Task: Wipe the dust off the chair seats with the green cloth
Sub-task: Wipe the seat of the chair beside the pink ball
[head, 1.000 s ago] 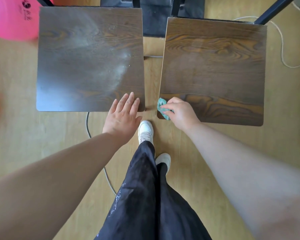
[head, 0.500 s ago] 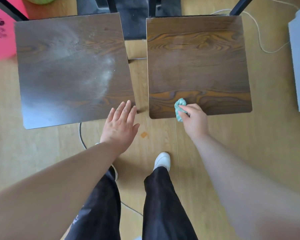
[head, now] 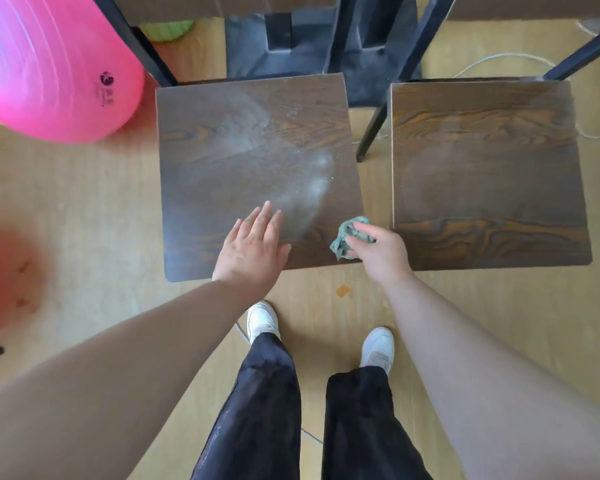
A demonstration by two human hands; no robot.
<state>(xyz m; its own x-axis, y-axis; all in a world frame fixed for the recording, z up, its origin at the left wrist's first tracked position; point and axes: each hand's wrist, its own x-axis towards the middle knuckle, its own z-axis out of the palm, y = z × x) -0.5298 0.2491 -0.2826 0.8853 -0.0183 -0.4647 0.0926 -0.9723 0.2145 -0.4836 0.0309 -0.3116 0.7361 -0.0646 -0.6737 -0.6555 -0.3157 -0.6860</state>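
Green cloth poised at the corner of the dusty chair seat.
Left seat [head: 222,161] shows dust toward 3 o'clock; right seat [head: 489,174] looks clean. Left hand [head: 253,251] lies flat at 6 o'clock, fingers straight, probably steadying. Right hand [head: 381,258] clutches the bunched green cloth [head: 342,239] at 5 o'clock, ready to wipe.

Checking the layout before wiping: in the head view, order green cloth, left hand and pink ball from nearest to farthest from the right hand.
1. The green cloth, gripped by the right hand at the left seat's near corner.
2. The left hand, open over that seat, further left.
3. The pink ball, far upper left.
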